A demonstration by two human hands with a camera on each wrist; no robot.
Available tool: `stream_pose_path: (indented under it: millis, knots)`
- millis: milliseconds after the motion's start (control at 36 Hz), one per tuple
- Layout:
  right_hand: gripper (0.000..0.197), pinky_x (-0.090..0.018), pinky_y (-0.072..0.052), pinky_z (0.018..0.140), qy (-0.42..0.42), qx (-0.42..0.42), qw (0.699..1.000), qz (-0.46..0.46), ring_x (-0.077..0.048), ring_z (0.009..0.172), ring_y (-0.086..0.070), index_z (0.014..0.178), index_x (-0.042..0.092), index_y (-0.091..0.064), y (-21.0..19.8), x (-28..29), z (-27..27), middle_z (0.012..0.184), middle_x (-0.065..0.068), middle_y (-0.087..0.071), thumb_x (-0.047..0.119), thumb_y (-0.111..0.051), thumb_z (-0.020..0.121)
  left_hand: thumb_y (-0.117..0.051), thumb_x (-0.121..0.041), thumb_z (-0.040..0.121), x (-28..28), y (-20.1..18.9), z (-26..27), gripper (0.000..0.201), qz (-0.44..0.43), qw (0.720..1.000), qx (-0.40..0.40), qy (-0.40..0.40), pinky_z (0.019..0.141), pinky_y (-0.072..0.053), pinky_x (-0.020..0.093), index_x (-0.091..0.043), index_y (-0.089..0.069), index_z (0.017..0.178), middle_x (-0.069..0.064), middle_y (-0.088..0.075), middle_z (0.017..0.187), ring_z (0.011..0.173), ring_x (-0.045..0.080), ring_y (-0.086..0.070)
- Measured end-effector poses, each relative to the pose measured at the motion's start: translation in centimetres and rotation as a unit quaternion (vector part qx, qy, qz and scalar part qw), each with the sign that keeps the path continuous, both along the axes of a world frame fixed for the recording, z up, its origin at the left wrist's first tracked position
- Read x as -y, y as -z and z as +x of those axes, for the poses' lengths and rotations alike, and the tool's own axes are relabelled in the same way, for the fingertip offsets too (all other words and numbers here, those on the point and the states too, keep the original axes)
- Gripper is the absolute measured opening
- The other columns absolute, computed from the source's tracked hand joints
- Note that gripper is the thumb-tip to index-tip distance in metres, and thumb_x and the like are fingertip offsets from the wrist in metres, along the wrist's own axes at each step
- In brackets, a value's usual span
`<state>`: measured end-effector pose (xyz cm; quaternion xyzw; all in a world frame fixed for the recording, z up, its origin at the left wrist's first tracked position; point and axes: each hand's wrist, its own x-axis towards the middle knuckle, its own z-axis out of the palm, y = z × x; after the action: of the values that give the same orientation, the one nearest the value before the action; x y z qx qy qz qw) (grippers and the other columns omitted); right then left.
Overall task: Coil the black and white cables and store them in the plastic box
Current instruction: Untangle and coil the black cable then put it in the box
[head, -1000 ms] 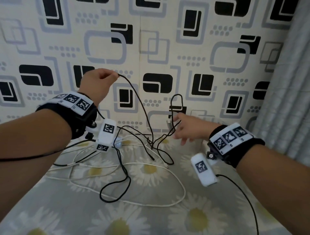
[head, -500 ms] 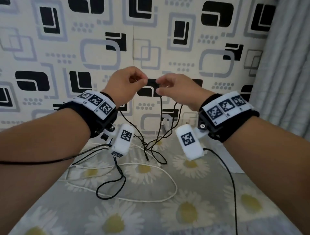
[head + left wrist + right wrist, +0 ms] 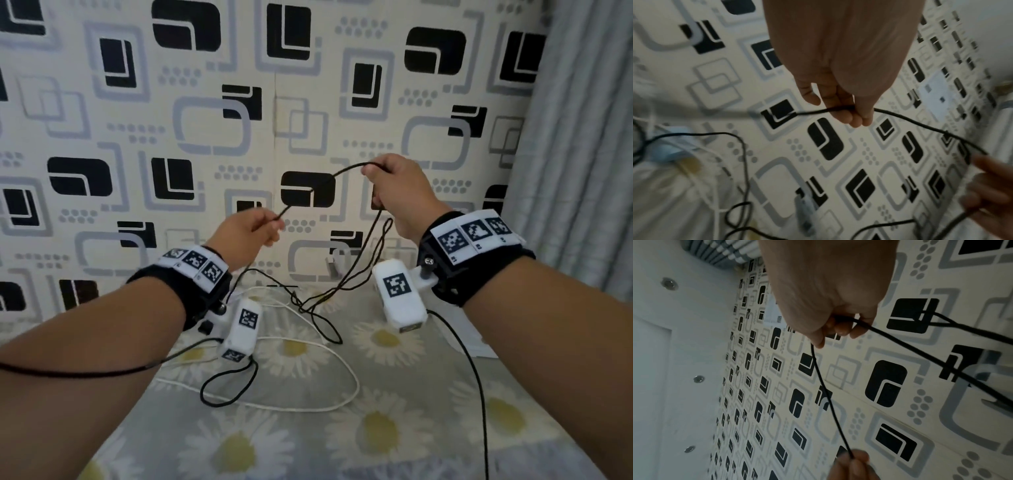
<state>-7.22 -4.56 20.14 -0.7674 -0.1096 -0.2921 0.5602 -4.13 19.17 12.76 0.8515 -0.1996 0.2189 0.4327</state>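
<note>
black cable (image 3: 740,113) blurs leftward; right hand (image 3: 990,186) perhaps cut off.

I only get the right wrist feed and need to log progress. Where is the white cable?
Observer: The white cable lies loose on the daisy-print cover; no hand touches it.
Operator: And the black one's slack?
Observer: The black cable hangs from both hands into a loose tangle on the cover.
Operator: How do the hands sit?
Observer: The left hand has its grip lower than the right hand.
</note>
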Motion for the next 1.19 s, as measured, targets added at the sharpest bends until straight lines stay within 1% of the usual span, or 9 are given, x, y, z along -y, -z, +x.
stream_pose_path:
  millis: [222,306,389,472,611,722,861,1056,1194]
  knots:
    - [0.009,-0.026,-0.039,0.053,0.107,0.014,0.986,0.129,-0.014,0.058,-0.044,0.094,0.019,-0.058,0.0,2.6,1.1,0.071,0.003,-0.05,0.022,-0.051,0.096,-0.048,-0.02,0.1,-3.0,4.9,0.5,0.02,0.022,0.995,-0.092,-0.02,0.076,-0.047,0.02,-0.025,-0.065,0.088,-0.004,-0.068,0.079,0.073,0.01,-0.062]
    - [0.012,-0.026,-0.039,0.055,0.129,0.001,0.983,0.134,-0.014,0.059,-0.045,0.085,0.021,-0.058,0.6,3.1,1.5,0.072,0.003,-0.051,0.022,-0.052,0.095,-0.047,-0.023,0.101,-4.0,5.2,0.6,0.024,0.006,0.991,-0.127,-0.034,0.063,-0.043,0.018,-0.019,-0.065,0.086,0.0,-0.065,0.074,0.068,0.014,-0.057]
    - [0.015,-0.024,-0.04,0.055,0.135,-0.007,0.979,0.152,-0.011,0.062,-0.046,0.081,0.021,-0.056,1.3,3.0,1.7,0.072,0.005,-0.051,0.019,-0.051,0.095,-0.045,-0.038,0.1,-4.4,5.0,0.7,0.034,0.001,0.983,-0.164,-0.082,0.057,-0.036,0.03,-0.017,-0.061,0.078,0.005,-0.056,0.074,0.062,0.018,-0.048]
    - [0.009,-0.023,-0.038,0.053,0.108,-0.039,0.984,0.14,-0.009,0.062,-0.045,0.093,0.018,-0.059,1.8,2.4,1.8,0.074,0.005,-0.051,0.016,-0.05,0.094,-0.042,-0.04,0.101,-4.0,4.8,0.6,0.034,-0.005,0.977,-0.178,-0.115,0.058,-0.039,0.024,-0.012,-0.059,0.09,0.003,-0.054,0.08,0.078,0.023,-0.05]
    - [0.034,-0.026,-0.038,0.055,0.066,-0.116,0.991,0.019,-0.012,0.063,-0.046,0.122,0.017,-0.052,3.0,1.6,1.8,0.083,0.001,-0.052,0.025,-0.057,0.09,-0.043,-0.04,0.101,-3.4,4.5,0.1,0.031,-0.046,0.973,-0.193,-0.122,0.056,-0.04,0.026,-0.013,-0.056,0.092,-0.001,-0.05,0.073,0.061,0.016,-0.047]
    - [0.06,-0.035,-0.046,0.088,0.108,-0.19,0.963,-0.159,-0.022,0.104,-0.051,0.138,0.008,-0.041,3.7,1.2,1.9,0.125,-0.005,-0.049,0.03,-0.062,0.086,-0.046,-0.035,0.1,-3.0,4.3,-0.1,0.029,-0.097,0.974,-0.185,-0.09,0.05,-0.035,0.027,-0.018,-0.055,0.079,-0.003,-0.046,0.066,0.055,0.014,-0.041]
    - [0.072,-0.049,-0.029,0.111,0.202,-0.134,0.926,-0.291,-0.03,0.137,-0.03,0.146,0.015,-0.031,4.3,0.6,1.9,0.151,-0.009,-0.03,0.035,-0.061,0.084,-0.043,-0.024,0.1,-2.1,3.3,-0.9,0.032,-0.174,0.96,-0.214,0.035,0.051,-0.011,0.028,-0.013,-0.053,0.072,-0.006,-0.026,0.05,0.046,0.012,-0.018]
    - [0.074,-0.057,-0.009,0.116,0.111,-0.178,0.889,-0.408,-0.031,0.139,-0.03,0.148,0.035,-0.023,5.7,-0.5,1.8,0.149,-0.006,-0.036,0.035,-0.061,0.085,-0.039,-0.03,0.103,-0.9,1.4,-1.9,0.037,-0.291,0.925,-0.206,0.135,0.045,-0.012,0.022,-0.015,-0.051,0.071,-0.009,-0.021,0.048,0.042,0.008,-0.016]
    - [0.057,-0.055,-0.023,0.111,0.105,-0.203,0.897,-0.379,-0.026,0.121,-0.05,0.139,0.031,-0.035,7.3,-0.6,2.6,0.132,0.0,-0.052,0.034,-0.056,0.086,-0.041,-0.037,0.102,-0.8,0.6,-1.5,0.036,-0.422,0.875,-0.201,0.128,0.039,-0.015,0.019,-0.019,-0.049,0.072,-0.011,-0.021,0.044,0.039,0.007,-0.015]
